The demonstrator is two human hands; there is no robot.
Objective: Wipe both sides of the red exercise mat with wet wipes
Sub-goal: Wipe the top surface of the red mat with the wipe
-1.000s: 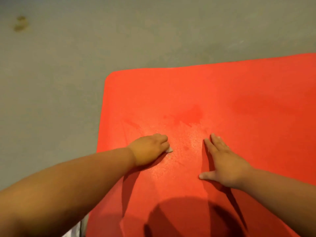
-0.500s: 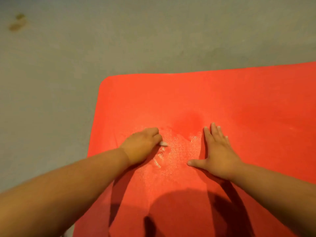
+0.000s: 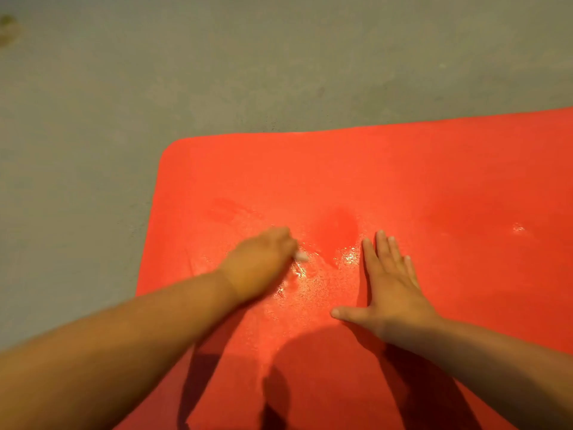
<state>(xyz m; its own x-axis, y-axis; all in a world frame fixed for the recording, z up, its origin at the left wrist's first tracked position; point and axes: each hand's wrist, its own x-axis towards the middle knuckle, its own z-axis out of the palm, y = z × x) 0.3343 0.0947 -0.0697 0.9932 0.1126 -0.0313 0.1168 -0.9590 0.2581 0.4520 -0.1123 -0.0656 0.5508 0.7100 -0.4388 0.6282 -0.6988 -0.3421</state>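
Red exercise mat point(image 3: 434, 181), lying flat on a grey concrete floor point(image 3: 217, 72); it fills the lower right of the frame, with one rounded corner at centre left and its far edge running to the right border. Left hand point(image 3: 260, 265), at the centre of the frame and blurred, is curled over a small white wet wipe point(image 3: 301, 256), of which only a tip shows past the fingers; hand and wipe are down on the mat surface. Right hand point(image 3: 390, 290), just right of centre, lies palm down on the mat with fingers straight and close together and the thumb spread toward the left; it holds nothing. The two hands are apart, with a glistening wet patch point(image 3: 310, 283) of mat between and below them. A darker red smear point(image 3: 339, 225) sits just above this patch, and a small bright wet glint point(image 3: 518, 227) appears near the right edge. The person's shadow point(image 3: 310, 367) falls across the mat at lower centre. A brownish stain point(image 3: 7, 27) marks the floor in the upper left of the frame.
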